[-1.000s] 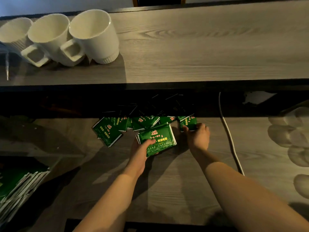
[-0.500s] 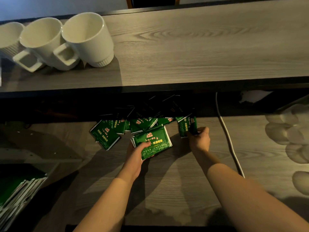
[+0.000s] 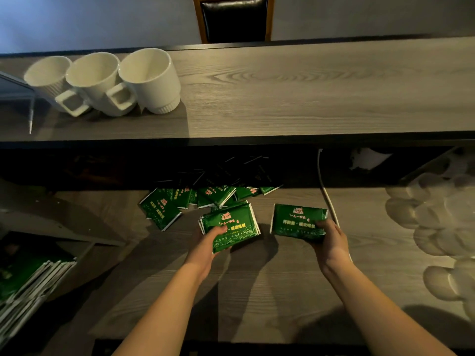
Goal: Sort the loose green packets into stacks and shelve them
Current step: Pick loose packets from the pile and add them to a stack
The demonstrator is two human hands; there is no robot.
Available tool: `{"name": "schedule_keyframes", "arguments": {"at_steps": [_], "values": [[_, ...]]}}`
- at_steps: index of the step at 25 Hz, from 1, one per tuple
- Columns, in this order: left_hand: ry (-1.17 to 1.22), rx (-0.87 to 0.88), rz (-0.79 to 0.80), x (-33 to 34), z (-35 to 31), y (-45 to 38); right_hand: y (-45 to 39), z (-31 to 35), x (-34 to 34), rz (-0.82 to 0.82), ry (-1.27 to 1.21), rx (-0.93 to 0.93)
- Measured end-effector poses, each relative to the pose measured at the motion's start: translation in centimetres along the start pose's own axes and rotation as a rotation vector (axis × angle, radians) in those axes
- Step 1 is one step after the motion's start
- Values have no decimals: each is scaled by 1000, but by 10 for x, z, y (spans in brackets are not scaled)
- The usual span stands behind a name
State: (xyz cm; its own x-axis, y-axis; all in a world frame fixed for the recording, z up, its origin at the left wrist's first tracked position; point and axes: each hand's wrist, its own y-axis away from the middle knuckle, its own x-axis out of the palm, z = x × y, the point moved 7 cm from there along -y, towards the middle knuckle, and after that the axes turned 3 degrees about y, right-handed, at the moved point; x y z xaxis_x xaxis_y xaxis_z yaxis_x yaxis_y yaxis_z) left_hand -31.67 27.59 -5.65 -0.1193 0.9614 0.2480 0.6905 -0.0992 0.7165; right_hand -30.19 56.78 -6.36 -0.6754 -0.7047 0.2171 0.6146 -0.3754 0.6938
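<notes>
**A:** Where were the packets at that moment?

**B:** A small stack of flat green foil packets with white edges (image 3: 229, 228) sat just below the middle of the frame, gripped by the person's left hand (image 3: 208, 242), the thumb curled over its top face and the fingers hidden beneath. Just to its right, a single green packet with gold lettering (image 3: 298, 220) was pinched by the right hand (image 3: 331, 241), thumb on its lower right corner. The two were near each other but apart.

**A:** And the rest?

**B:** A loose heap of the same green packets (image 3: 200, 199) lay above the hands, at the centre of the grey wood-grain lower shelf (image 3: 270, 291), running back into the dark under the grey wooden upper shelf (image 3: 282, 98). More green packets with white edges stood in a row (image 3: 30, 281) at the lower left of the frame.

**A:** So which step was it?

**B:** Gathering, by the look of it: one packet picked, not yet on the stack. The next move probably called for laying it square on top, edges lined up, then reaching back to the heap.

**A:** Anything else around?

**B:** Three white ceramic mugs (image 3: 102, 83) at the upper left, a white cable (image 3: 326, 191) right of centre, and pale round lids (image 3: 437, 222) at the right edge.
</notes>
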Motion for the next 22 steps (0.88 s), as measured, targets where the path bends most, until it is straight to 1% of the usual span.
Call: {"name": "schedule_keyframes", "arguments": {"at_steps": [2, 5, 7, 10, 12, 14, 16, 18, 21, 22], "values": [[-40, -1, -45, 3, 2, 7, 10, 2, 11, 111, -44, 81], [-5, 15, -63, 12, 4, 14, 24, -4, 33, 250, -4, 190], [30, 25, -75, 18, 3, 21, 31, -6, 42, 254, 129, 136], [35, 35, -14, 29, 1, 27, 44, -4, 52, 232, 342, -50], [21, 34, -3, 32, 2, 31, 54, -5, 61, 284, 405, -141], [-1, 34, -3, 34, 0, 35, 62, -7, 70, 352, 422, -190], [-11, 36, -8, 34, -4, 38, 66, -6, 77, 390, 452, -216], [1, 16, 17, 33, -5, 38, 69, -6, 85, 438, 497, -200], [4, -17, 44, 26, -6, 35, 78, -16, 99, 592, 647, -128], [7, -25, 52, 24, -6, 34, 78, -19, 102, 616, 705, -120]]}}
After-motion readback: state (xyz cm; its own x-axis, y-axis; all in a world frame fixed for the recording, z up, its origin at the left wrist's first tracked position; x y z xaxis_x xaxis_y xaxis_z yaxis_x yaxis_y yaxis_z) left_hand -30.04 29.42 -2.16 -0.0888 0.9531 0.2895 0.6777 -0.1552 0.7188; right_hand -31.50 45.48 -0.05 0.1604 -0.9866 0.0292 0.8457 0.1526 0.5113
